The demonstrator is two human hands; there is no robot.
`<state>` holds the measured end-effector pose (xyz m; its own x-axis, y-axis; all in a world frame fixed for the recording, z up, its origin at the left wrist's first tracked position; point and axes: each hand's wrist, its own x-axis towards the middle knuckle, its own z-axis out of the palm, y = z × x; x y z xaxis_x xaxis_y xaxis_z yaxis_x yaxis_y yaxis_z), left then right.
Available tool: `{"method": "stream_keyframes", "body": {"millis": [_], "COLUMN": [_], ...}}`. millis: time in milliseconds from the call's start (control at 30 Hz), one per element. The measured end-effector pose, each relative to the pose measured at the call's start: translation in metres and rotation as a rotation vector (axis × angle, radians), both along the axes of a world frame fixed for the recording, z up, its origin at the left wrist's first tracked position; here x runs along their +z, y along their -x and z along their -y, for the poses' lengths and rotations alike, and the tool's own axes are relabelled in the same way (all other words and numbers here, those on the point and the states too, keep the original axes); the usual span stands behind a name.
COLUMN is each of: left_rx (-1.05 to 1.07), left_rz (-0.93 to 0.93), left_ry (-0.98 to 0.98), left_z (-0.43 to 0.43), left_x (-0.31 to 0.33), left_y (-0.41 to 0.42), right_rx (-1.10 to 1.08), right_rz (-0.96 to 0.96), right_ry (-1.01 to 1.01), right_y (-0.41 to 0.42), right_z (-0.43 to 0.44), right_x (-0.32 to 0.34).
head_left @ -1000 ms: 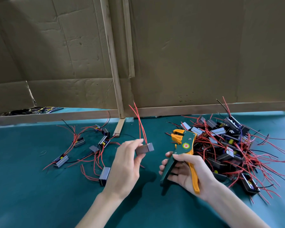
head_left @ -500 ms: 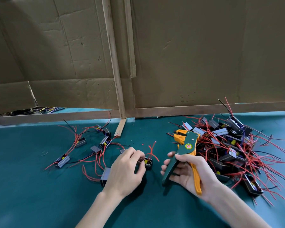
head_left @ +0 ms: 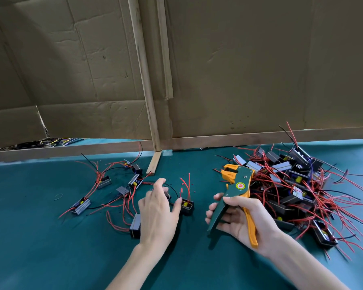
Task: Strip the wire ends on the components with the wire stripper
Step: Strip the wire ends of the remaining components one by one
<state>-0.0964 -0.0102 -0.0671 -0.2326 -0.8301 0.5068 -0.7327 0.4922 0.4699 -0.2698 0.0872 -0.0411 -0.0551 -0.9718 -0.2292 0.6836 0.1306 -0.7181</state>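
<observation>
My right hand (head_left: pixel 237 220) grips the green and orange wire stripper (head_left: pixel 236 189) by its handles, jaws pointing up and away. My left hand (head_left: pixel 158 210) hovers with spread fingers just left of a small black component (head_left: pixel 187 206) that lies on the green mat with its red wires sticking up; the thumb is close to it or touching it, and the hand holds nothing. A large heap of components with red wires (head_left: pixel 298 189) lies to the right of the stripper. A smaller scatter of components (head_left: pixel 105 183) lies to the left of my left hand.
A cardboard wall (head_left: pixel 239 70) with wooden strips closes off the back of the green mat (head_left: pixel 50 248). A short wooden block (head_left: pixel 153 164) leans at the wall's foot. Loose dark cables (head_left: pixel 40 143) lie beyond the wall at the far left.
My left hand lowered the component from the air to the mat, let go of it and opened its fingers. My right hand kept hold of the stripper almost unmoved.
</observation>
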Motion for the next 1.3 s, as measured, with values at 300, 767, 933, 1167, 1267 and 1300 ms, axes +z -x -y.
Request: {"method": "stream_keyframes", "body": {"millis": [300,767,933,1167,1267,1300], "left_rx": [-0.174,-0.417,-0.478,-0.507,-0.510,-0.517], "left_rz": [-0.296,-0.497,-0.877,-0.930,-0.861,-0.862], "left_ry": [-0.112,-0.409,-0.645,-0.551,-0.494,-0.478], "left_z": [0.001,-0.002,-0.002,-0.007,-0.010,-0.011], "left_x": [-0.002,0.003,0.007,0.020,0.026,0.030], "left_y": [0.008,0.017,0.021,0.015,0.012,0.010], "right_rx": [0.001,-0.002,0.007,0.040,0.096,0.123], "right_rz": [-0.010,-0.011,-0.001,-0.062,-0.143,-0.175], "right_ry": [0.000,-0.001,0.013,0.045,0.077,0.090], "right_y": [-0.001,0.000,-0.001,-0.001,-0.001,0.000], "right_z": [0.000,0.001,0.001,-0.001,-0.003,-0.004], "right_x": [0.000,-0.002,-0.002,-0.002,0.000,0.001]}}
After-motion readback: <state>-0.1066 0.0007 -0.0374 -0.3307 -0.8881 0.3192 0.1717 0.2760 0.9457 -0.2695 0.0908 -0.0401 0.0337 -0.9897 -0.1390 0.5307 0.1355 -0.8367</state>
